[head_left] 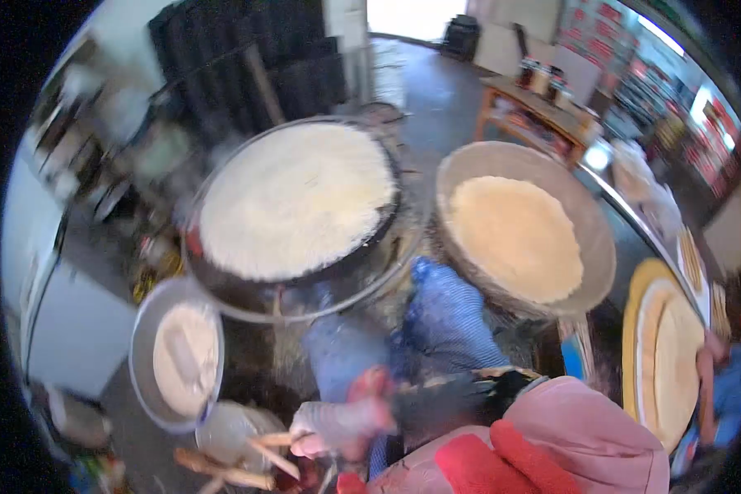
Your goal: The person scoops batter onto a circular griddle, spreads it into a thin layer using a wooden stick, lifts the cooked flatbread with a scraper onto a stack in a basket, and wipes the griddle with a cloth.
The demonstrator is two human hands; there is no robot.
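Observation:
My right arm, in a pink sleeve [584, 424] with a dark cover on the forearm, reaches left across my lap. My right hand [342, 424], gloved and blurred, is closed around a thin piece of firewood [273, 440]. My left hand cannot be made out; red cloth [352, 483] shows at the bottom edge. More firewood sticks [222, 471] lie below, beside a cloudy clear plastic container [230, 428]. Beyond my blue-clad knees [453, 317] stands a wide round griddle [337, 265], its surface covered with a pale layer [296, 202].
A large basin [589, 222] with beige batter stands right of the griddle. At left is a bucket [144, 370] with pale batter and a scoop [183, 354]. Flat round cakes [675, 362] lie stacked on a yellow tray [636, 329], beside another person's hand [706, 387]. A wooden bench [535, 103] stands behind.

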